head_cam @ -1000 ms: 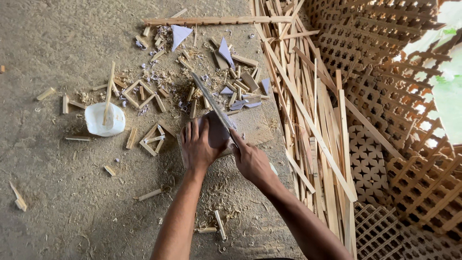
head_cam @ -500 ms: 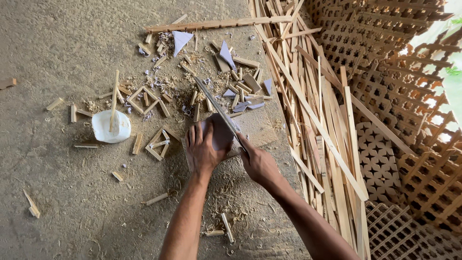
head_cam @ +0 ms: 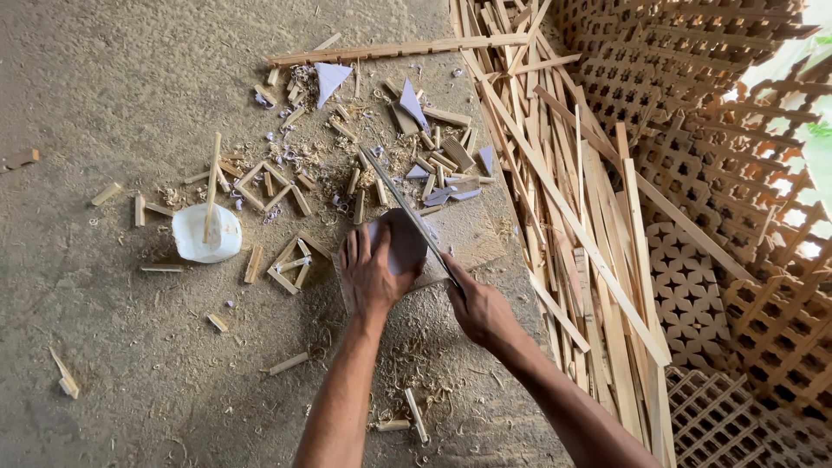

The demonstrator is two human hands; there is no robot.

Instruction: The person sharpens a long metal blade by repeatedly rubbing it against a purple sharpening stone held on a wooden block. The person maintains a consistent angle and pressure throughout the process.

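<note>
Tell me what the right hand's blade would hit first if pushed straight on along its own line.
From the right hand, the blade points up-left. Just past its tip lie short wood offcuts amid shavings; those would likely come first, though the tip's height above them is unclear.

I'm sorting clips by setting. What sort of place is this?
Likely a small woodcraft workshop, worked on the floor. Long wooden slats lie heaped beside stacked lattice panels, with offcuts and shavings on the ground, while the right hand holds a long blade.
</note>
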